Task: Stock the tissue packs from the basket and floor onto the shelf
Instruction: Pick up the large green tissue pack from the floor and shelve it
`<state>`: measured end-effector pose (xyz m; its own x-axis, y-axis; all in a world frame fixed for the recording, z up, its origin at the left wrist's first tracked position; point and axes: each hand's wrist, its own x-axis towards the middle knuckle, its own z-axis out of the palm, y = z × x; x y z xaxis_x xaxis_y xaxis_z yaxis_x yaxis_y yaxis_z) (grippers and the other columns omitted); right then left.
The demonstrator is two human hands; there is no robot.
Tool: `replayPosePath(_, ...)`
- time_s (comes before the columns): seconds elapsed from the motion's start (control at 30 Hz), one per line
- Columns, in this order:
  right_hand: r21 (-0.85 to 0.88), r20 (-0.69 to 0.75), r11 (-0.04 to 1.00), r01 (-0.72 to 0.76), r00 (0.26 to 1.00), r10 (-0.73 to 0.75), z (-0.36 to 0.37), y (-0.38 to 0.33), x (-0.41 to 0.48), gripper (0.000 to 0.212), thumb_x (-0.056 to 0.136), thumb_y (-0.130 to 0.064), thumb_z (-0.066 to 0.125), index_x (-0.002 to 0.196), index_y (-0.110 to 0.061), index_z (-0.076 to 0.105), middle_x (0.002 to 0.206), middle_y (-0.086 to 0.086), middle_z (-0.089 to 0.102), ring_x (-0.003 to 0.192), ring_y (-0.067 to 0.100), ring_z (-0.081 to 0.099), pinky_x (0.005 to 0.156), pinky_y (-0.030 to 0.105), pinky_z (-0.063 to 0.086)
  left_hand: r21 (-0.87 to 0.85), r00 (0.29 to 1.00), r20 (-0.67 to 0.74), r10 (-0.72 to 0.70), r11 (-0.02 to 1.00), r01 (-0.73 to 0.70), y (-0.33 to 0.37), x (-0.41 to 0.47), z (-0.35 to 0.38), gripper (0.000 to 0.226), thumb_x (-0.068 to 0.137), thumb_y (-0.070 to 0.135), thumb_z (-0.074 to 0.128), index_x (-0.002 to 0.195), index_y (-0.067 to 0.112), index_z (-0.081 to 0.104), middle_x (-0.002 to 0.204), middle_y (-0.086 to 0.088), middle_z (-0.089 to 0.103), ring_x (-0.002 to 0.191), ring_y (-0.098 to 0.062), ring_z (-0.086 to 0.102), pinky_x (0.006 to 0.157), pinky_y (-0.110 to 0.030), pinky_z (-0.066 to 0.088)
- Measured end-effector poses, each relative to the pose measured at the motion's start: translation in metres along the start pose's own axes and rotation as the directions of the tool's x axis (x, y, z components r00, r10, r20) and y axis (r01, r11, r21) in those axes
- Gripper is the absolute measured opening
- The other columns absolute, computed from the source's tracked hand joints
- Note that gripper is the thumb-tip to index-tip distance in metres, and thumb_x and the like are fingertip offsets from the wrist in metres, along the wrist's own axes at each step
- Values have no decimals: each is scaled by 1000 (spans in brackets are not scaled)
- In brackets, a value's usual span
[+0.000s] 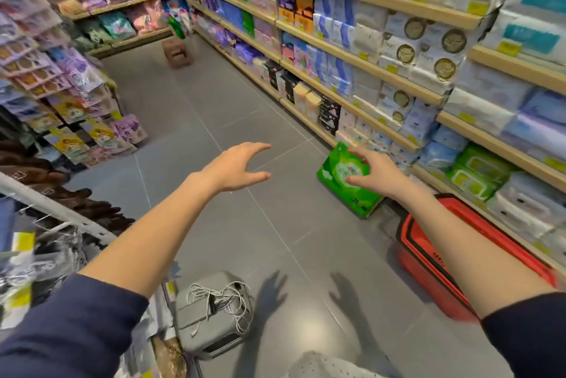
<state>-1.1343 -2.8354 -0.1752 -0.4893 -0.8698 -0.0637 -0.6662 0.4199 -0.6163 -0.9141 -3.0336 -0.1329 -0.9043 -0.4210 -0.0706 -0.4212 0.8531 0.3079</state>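
Our left hand (235,167) hovers spread, holding nothing. Our right hand (372,171), fingers splayed, reaches over the green tissue pack (332,177) on the floor (245,108) at the foot of the shelf (309,124); we cannot tell whether it touches.

A green tissue pack (332,174) stands tipped on the gray floor (245,102) in front of me, close to the bottom shelf (309,120). My red basket (420,238) sits on the floor just beside it.

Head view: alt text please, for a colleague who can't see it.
Right hand, fingers spread, reaches over a green tissue pack standing on the floor by the bottom shelf; contact unclear. Left hand hovers open; a red basket sits nearby.
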Motion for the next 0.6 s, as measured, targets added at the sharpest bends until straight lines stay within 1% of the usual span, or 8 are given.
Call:
replayPosePath(0.13, -5, 32, 1000, -17, 999, 17, 19, 0, 35, 68, 75, -25, 70, 135, -16, 40, 138, 12, 48, 125, 30, 45, 103, 43, 38, -13, 1000, 23, -18, 1000, 18, -31, 23, 0, 69, 83, 41, 62, 142, 21, 33, 146, -4, 39, 134, -20, 37, 109, -33, 28)
replayPosePath(0.3, -2, 46, 999, -44, 998, 44, 19, 21, 86, 69, 75, -27, 70, 136, -16, 40, 135, 13, 50, 123, 29, 47, 101, 44, 39, -3, 997, 75, -32, 999, 33, -53, 83, -1, 70, 83, 41, 62, 142, 20, 32, 147, -5, 38, 134, -22, 36, 109, -34, 29)
replayPosePath(0.4, 11, 63, 997, -72, 995, 71, 12, 40, 124, 69, 76, -25, 69, 137, -16, 38, 140, 12, 45, 126, 29, 44, 105, 43, 37, -2, 996, 90, -29, 1000, 29, -60, 130, -1, 70, 83, 40, 63, 143, 20, 31, 147, -6, 38, 132, -23, 39, 107, -31, 29)
replayPosePath(0.53, 51, 84, 991, -124, 989, 119, -4, 68, 172, 71, 77, -25, 69, 138, -16, 35, 144, 11, 40, 131, 27, 39, 109, 44, 33, -25, 993, 114, -25, 999, 28, -65, 195, 1, 71, 82, 41, 63, 143, 21, 31, 147, -5, 39, 131, -23, 40, 108, -35, 31)
replayPosePath(0.6, 57, 96, 987, -147, 985, 141, -11, 82, 191, 71, 77, -27, 69, 138, -16, 35, 144, 10, 40, 132, 26, 38, 109, 43, 32, -28, 992, 122, -14, 999, 18, -67, 226, 2, 71, 82, 41, 63, 143, 20, 31, 147, -5, 39, 131, -23, 40, 108, -34, 30)
